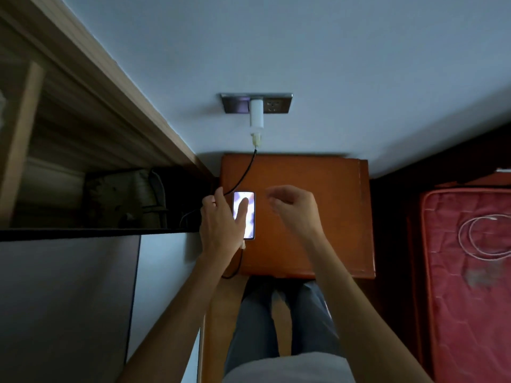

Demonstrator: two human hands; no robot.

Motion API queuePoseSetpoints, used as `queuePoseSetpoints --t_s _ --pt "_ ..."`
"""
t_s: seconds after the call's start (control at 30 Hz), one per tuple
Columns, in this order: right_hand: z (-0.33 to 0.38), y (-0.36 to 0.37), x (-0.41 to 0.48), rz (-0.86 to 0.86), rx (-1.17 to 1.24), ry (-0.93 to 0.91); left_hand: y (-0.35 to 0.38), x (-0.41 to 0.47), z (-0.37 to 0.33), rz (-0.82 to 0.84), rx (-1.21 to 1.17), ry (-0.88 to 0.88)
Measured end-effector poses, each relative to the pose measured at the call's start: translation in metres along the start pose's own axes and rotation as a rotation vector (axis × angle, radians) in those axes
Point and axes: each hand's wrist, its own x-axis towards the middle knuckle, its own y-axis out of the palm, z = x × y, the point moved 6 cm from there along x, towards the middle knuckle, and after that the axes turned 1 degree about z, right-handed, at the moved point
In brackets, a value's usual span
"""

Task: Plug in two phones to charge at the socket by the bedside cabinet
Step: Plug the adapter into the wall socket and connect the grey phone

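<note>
Pale wall fills the upper frame, with the socket plate [256, 103] at upper centre and the orange-brown bedside cabinet [318, 217] just below it. We see a white charger [257, 115] seated in the plate's left half, and its dark cable [243, 175] runs down to the lit phone [250, 217] lying at the cabinet's left side, long axis pointing up the frame toward the wall. A plug appears to sit at the phone's lower end, so we judge this one connected.

Our left hand [221, 225] lies over the phone's left edge, fingers spread, one resting on the screen. Our right hand [296, 208] hovers just right of the phone, fingers loosely curled and holding nothing.

A second phone is nowhere in view. The coiled white cable [482, 236] lies on the red mattress [456, 286] at the right edge, well apart from both hands. The right hand is nearer, so we judge that reach falls to it.
</note>
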Motion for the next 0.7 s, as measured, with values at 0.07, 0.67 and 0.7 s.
queuePoseSetpoints --t_s 0.07,0.67,0.7 --pt "0.023 -0.007 -0.013 -0.007 0.004 -0.032 -0.027 -0.009 -0.008 0.005 -0.067 0.015" --pt "0.224 -0.072 -0.105 -0.124 0.029 -0.531 -0.251 -0.044 -0.098 -0.259 -0.442 0.298" --pt "0.234 -0.077 -0.109 -0.132 0.030 -0.556 -0.261 -0.046 -0.102 -0.283 -0.450 0.311"
